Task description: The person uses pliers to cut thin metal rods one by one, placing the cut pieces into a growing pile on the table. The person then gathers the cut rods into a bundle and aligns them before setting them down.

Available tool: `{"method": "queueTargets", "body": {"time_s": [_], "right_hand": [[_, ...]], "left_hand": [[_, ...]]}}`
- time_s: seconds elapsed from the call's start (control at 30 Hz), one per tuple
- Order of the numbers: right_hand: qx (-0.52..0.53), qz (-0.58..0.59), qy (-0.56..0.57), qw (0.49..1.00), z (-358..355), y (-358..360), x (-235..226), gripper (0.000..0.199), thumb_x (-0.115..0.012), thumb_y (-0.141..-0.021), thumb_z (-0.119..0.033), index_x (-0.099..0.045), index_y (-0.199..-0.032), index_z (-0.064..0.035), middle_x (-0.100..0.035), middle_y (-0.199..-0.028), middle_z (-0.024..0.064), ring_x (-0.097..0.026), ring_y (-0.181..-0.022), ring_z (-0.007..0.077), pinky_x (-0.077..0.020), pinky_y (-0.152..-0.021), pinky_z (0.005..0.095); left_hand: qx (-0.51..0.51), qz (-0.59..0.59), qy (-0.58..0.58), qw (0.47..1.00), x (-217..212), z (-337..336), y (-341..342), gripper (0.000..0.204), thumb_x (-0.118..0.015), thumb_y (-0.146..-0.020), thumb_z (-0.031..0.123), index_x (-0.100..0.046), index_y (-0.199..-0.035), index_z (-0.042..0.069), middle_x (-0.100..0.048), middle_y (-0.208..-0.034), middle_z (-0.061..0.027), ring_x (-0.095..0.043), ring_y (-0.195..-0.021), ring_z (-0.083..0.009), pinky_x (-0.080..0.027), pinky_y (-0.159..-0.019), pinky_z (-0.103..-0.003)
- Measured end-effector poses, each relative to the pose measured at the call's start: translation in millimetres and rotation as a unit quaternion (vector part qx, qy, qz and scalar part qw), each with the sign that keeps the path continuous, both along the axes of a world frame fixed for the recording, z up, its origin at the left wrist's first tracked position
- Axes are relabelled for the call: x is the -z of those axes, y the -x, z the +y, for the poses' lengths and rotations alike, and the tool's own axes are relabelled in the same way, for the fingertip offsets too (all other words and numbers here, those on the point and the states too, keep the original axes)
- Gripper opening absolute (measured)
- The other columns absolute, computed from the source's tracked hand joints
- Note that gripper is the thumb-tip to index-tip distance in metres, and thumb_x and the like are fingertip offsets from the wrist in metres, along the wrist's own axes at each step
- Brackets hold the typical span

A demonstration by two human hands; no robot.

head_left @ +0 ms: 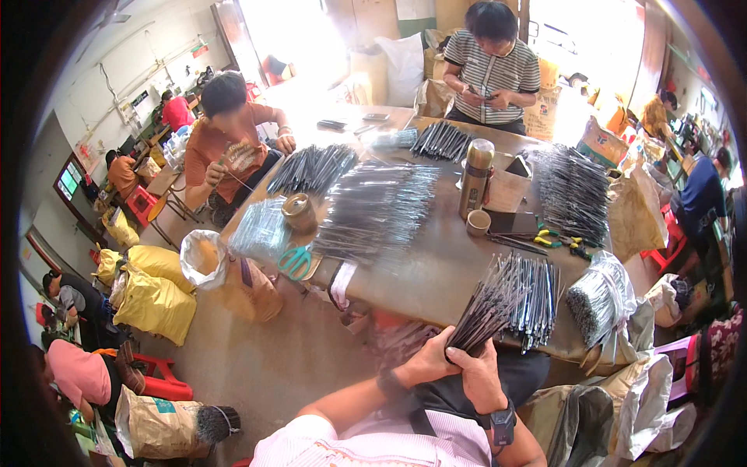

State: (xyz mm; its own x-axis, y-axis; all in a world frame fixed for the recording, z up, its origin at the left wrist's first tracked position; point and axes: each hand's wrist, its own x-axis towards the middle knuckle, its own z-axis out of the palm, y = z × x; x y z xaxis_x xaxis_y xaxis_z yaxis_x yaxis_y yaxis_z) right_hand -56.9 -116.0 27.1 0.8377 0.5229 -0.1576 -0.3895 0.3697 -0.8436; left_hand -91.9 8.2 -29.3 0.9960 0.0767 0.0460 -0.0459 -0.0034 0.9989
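Observation:
Both my hands are closed around the lower end of a bundle of thin dark rods [482,315], which fans out a little toward the top. My left hand [430,359] wraps its near left side. My right hand [481,375] grips the right side, thumb across the rods. Just beyond the bundle, a pile of similar rods [537,303] lies at the table edge. To its right is a bundle of thin rods in clear plastic [603,300]. What exactly the rods are, I cannot tell.
On the table [412,284] are a wide rod pile [373,210], teal-handled scissors [294,263], a thermos [476,179], a cup [478,223] and yellow-green pliers [547,236]. Two co-workers sit or stand across it. Sacks [595,405] crowd the right; an open white sack [204,261] stands left.

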Motion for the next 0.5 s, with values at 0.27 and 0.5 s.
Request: {"method": "queueTargets", "body": {"time_s": [0.27, 0.5], "right_hand": [[-0.092, -0.058, 0.029, 0.994, -22, 20, -1, 0.066, -0.069, -0.08, 0.005, -0.038, -0.138, 0.0, -0.055, -0.128, 0.0089, -0.053, -0.12, 0.0191, -0.0398, -0.107, 0.034], [-0.033, -0.023, 0.058, 0.998, -72, 22, 4, 0.093, -0.069, -0.082, 0.004, -0.011, -0.155, 0.0019, -0.039, -0.145, 0.0192, -0.043, -0.133, 0.0262, -0.0356, -0.111, 0.0366]], "left_hand": [[0.028, 0.011, -0.005, 1.0, -30, 2, 30, 0.062, -0.071, -0.073, -0.003, -0.049, -0.13, -0.002, -0.063, -0.117, -0.0087, -0.059, -0.108, -0.0155, -0.049, -0.095, -0.032], [0.045, 0.091, -0.001, 0.995, -33, 23, 70, 0.063, -0.073, -0.074, -0.002, -0.049, -0.132, -0.003, -0.061, -0.119, -0.0057, -0.056, -0.109, -0.0123, -0.047, -0.096, -0.028]]}}
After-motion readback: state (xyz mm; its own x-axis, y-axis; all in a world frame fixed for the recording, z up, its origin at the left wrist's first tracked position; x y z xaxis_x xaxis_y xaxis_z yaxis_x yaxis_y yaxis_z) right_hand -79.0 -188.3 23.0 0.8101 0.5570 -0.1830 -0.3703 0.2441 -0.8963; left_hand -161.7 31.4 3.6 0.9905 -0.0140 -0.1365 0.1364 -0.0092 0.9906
